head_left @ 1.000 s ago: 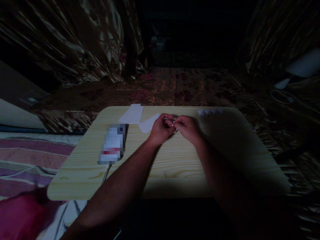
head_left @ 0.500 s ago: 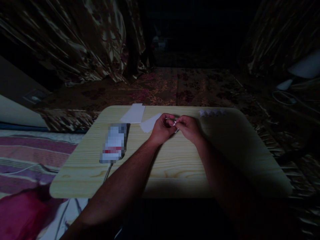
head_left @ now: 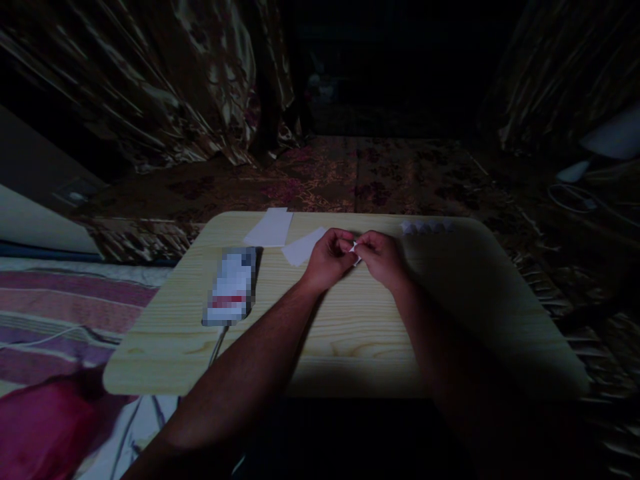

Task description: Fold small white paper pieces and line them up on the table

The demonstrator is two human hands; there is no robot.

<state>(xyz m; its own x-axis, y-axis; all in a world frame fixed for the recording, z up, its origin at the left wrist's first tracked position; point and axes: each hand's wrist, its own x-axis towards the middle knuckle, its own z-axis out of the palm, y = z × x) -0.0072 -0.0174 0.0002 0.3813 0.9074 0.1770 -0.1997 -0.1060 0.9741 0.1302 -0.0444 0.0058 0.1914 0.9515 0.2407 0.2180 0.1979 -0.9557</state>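
Observation:
Both my hands meet over the far middle of a small light wooden table (head_left: 350,333). My left hand (head_left: 327,259) and my right hand (head_left: 381,257) are closed, fingertips pinched together on a tiny white folded piece of paper (head_left: 355,249). Most of that paper is hidden by my fingers. Just left of my left hand a white paper slip (head_left: 301,247) lies flat on the table. A second, larger white paper slip (head_left: 270,228) lies at the table's far edge.
A phone (head_left: 231,287) with a cable attached lies on the table's left part. Several small white folded pieces (head_left: 427,227) sit in a row at the far right edge. Striped bedding (head_left: 60,313) is on the left, patterned carpet (head_left: 350,173) beyond, dark curtains behind.
The hands have stayed at the same spot. The fingers have closed more tightly on the small white paper, so less of it shows.

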